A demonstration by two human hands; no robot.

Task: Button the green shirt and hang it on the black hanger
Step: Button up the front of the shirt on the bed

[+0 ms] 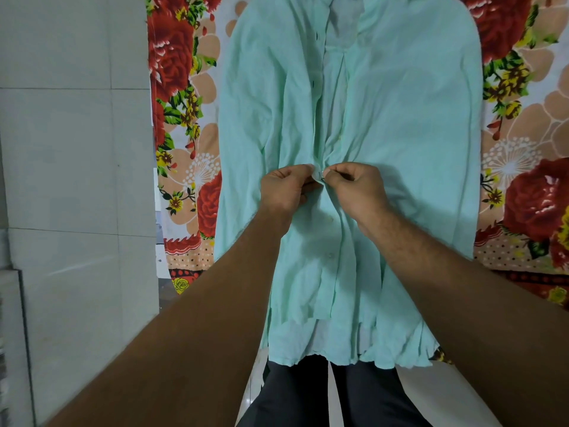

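The green shirt (400, 118) lies flat on the floral sheet (184, 87), hem over its near edge. The left hand (284, 189) and right hand (360, 186) pinch its front edges mid-placket, fingers (303, 169) curled.

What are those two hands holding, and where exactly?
The light green fabric shirt: the left hand and right hand each pinch a front edge, midway up.

Room L over grey tiles (77, 155) — green shirt (400, 118) flat on mid floral sheet (184, 87), edges bare
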